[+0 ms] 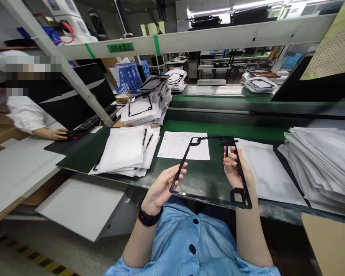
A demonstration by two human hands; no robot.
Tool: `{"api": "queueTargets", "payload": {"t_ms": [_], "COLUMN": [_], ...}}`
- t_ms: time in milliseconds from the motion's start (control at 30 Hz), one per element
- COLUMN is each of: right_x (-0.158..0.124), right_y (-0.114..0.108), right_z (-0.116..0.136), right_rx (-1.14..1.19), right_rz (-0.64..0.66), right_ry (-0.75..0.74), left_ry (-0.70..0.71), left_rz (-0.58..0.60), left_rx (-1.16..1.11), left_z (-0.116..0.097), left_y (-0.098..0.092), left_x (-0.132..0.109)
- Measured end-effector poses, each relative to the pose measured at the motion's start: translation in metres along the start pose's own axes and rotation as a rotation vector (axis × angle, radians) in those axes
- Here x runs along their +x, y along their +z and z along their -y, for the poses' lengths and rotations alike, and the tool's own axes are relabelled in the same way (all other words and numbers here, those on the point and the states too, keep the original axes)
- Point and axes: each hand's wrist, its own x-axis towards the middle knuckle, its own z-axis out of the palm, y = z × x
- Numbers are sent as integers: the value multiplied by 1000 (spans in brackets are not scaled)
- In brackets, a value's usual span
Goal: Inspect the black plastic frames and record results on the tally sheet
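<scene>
Both my hands hold up a clear panel with a thin black frame (207, 172), tilted above the green bench mat (189, 128). My left hand (162, 188) pinches the frame's left edge, and a black band (148, 218) circles that wrist. My right hand (239, 168) grips the right edge, its fingers showing through the clear part. Under the panel lies a printed paper sheet (184, 145). A white sheet or bag (267, 170) sits just beyond my right hand.
White packets with black frames are piled left (123, 149), right (319, 161) and behind (140, 111). A co-worker's hand (59, 134) rests on a mouse beside a keyboard (89, 122) and monitor (74, 90). Blue crates (129, 78) stand beyond.
</scene>
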Motion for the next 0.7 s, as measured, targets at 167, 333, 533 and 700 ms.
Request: {"api": "queueTargets", "payload": {"t_ms": [167, 333, 533, 700], "right_x": [-30, -51, -53, -52], "right_y": [-4, -7, -8, -12], "right_z": [-15, -25, -26, -33], "right_rx": [159, 256, 305, 311], "right_rz": [19, 125, 216, 212], "right_ry": [97, 177, 297, 321], "left_ry": [-12, 30, 68, 78], "left_rz": [-37, -46, -62, -122], "left_rx": [-234, -511, -680, -664], "left_z": [21, 37, 47, 50], "left_y": [-5, -6, 1, 3], "left_x": [-52, -90, -109, -113]}}
